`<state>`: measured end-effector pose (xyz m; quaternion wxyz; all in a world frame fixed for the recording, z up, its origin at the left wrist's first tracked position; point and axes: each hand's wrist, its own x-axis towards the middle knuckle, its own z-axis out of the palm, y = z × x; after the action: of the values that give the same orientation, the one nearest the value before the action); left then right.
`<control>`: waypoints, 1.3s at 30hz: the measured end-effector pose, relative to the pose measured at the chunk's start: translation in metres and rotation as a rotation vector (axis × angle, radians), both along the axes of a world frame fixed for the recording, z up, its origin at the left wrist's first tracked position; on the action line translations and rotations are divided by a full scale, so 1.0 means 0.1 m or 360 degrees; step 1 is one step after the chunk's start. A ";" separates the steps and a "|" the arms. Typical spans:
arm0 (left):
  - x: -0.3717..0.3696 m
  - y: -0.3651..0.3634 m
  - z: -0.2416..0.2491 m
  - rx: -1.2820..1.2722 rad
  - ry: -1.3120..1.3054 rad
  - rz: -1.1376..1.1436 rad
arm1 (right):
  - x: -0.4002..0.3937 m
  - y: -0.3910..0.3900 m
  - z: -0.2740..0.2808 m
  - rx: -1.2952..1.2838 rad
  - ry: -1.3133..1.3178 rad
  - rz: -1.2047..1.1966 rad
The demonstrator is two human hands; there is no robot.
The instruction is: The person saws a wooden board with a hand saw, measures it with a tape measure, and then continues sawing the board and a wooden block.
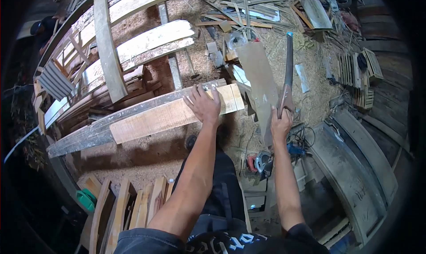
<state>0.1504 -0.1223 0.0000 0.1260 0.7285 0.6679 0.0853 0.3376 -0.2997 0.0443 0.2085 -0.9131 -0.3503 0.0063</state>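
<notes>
My left hand lies on a pale wooden plank, its fingers spread toward the far edge. Near the plank's right end, a thin dark line crosses the wood. Beneath the plank runs a worn grey beam. My right hand is closed around the handle of a handsaw, whose dark narrow blade points away from me. The saw is to the right of the plank, apart from it. Just left of the saw is a wide brown board.
A circular saw sits below my right hand. Curved grey panels stand at right. Several cut wooden pieces are at lower left. Scrap strips lie on sawdust at the back. Another person is at far left.
</notes>
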 end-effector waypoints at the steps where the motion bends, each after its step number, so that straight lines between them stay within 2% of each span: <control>1: 0.01 0.02 0.01 -0.0009 -0.0012 0.0004 | 0.09 -0.03 -0.02 0.0066 -0.0025 0.0014; 5: 0.00 0.01 -0.01 0.0001 0.0006 0.0002 | 0.50 -0.20 -0.03 -0.0049 0.0441 -0.0177; 8: 0.02 0.01 -0.02 0.0027 0.0021 0.0004 | 0.85 -0.31 -0.07 -0.0196 0.0998 -0.0269; 12: -0.02 -0.04 0.02 0.0024 0.0057 -0.0011 | 0.99 -0.29 -0.02 -0.0007 0.1202 -0.0040; 14: 0.03 0.02 -0.09 0.0083 0.0083 0.0007 | 1.17 0.09 0.02 0.0141 0.1245 -0.0071; 16: -0.02 -0.08 -0.01 0.0046 0.0032 0.0008 | 0.97 0.06 0.13 0.0143 0.1380 -0.0165; 17: -0.01 -0.06 0.00 0.0067 0.0031 0.0013 | 0.98 0.17 0.09 0.0241 0.1385 -0.0150; 19: 0.03 0.01 0.01 0.0140 0.0059 0.0006 | 1.02 0.54 0.13 0.0153 0.1315 -0.0085; 21: 0.01 -0.04 0.03 0.0134 0.0045 0.0012 | 1.00 0.80 0.41 -0.0011 0.1198 -0.0063; 24: 0.04 -0.01 0.02 0.0144 0.0043 0.0023 | 0.90 0.91 0.38 0.0238 0.1258 0.0003; 27: 0.06 0.03 0.02 0.0175 0.0054 0.0033 | 0.76 1.07 0.42 0.0082 0.1095 0.0069; 30: 0.03 -0.01 0.01 0.0104 0.0026 0.0049 | 0.75 1.28 0.50 0.0104 0.1084 0.0102; 33: 0.03 0.05 0.00 0.0115 0.0018 0.0048 | 0.74 1.54 0.59 0.0252 0.1131 0.0042; 36: 0.06 0.07 0.02 0.0100 0.0029 0.0046 | 0.80 1.72 0.43 0.0251 0.1115 -0.0069; 39: 0.05 0.05 0.04 0.0050 -0.0002 0.0063 | 0.77 2.11 0.35 0.0417 0.1126 -0.0143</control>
<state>0.1553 -0.1172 0.0045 0.1131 0.7171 0.6807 0.0987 0.4142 -0.0886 0.0795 0.4318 -0.8345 -0.2142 0.2671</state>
